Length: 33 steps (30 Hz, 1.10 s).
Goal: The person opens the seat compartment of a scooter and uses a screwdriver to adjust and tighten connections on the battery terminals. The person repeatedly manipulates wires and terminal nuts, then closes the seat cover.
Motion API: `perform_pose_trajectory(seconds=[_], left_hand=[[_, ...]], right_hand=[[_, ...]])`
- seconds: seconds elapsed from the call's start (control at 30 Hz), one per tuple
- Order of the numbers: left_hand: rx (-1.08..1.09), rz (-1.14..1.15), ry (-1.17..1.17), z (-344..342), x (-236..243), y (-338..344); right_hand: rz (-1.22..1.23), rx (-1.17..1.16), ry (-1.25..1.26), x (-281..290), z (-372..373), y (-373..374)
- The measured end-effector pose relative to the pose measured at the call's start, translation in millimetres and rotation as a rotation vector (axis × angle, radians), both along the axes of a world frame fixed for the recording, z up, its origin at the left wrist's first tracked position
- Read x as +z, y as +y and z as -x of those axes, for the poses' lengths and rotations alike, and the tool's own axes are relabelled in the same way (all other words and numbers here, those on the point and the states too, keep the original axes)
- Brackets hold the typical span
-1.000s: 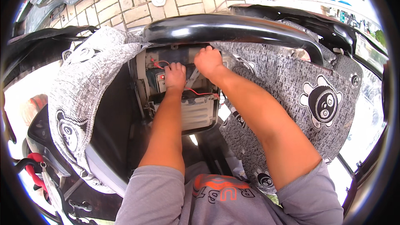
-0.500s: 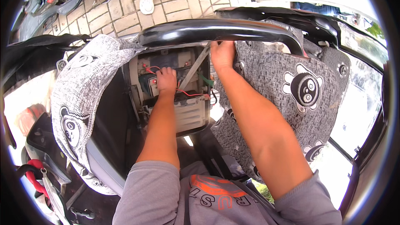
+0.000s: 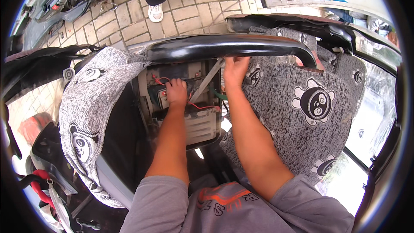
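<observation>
Inside the open compartment [image 3: 144,103], my left hand [image 3: 177,91] is closed with curled fingers over the top of a dark battery [image 3: 163,98]. Red wires and red-capped terminals [image 3: 164,93] lie beside it. A grey strap [image 3: 206,82] runs slantwise across the batteries, its upper end close to my right hand [image 3: 236,71]. That hand reaches up beneath the shiny black bar [image 3: 224,45], beside the patterned seat cover on the right [image 3: 280,90]. Its fingertips are partly hidden by the bar, so its grip cannot be made out. A ribbed grey box [image 3: 200,125] sits nearer me.
A light patterned cover [image 3: 92,99] drapes the seat part on the left. Beyond the bar, a person in dark trousers and white shoes [image 3: 156,13] stands on brick paving. A parked scooter [image 3: 73,0] is at the far left. A red-and-black handle [image 3: 39,185] lies at lower left.
The whole view has shifted, so the compartment sits slightly lower and to the right. My left hand stays at the battery. More of my right hand's fingers shows below the bar.
</observation>
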<state>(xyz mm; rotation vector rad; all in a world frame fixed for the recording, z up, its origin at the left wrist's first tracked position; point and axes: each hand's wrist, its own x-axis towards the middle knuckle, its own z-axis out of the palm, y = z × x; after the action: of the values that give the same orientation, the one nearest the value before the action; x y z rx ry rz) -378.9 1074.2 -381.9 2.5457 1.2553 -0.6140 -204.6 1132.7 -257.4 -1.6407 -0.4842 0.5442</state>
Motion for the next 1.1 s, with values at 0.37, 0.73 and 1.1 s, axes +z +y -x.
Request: perform_pose_trajectory(seconds=[0.37, 0.73, 1.1], left_hand=[[0.001, 0.053, -0.008, -0.5, 12.8, 5.3], [-0.015, 0.044, 0.005, -2.5, 9.3, 2.7], [-0.009, 0.003, -0.043, -2.8, 4.3, 5.9]], right_hand=[[0.013, -0.206, -0.121, 33.2, 19.2, -16.6], [0.060, -0.152, -0.112, 58.3, 32.2, -25.1], [0.023, 0.658, -0.464, 135.2, 72.3, -61.9]])
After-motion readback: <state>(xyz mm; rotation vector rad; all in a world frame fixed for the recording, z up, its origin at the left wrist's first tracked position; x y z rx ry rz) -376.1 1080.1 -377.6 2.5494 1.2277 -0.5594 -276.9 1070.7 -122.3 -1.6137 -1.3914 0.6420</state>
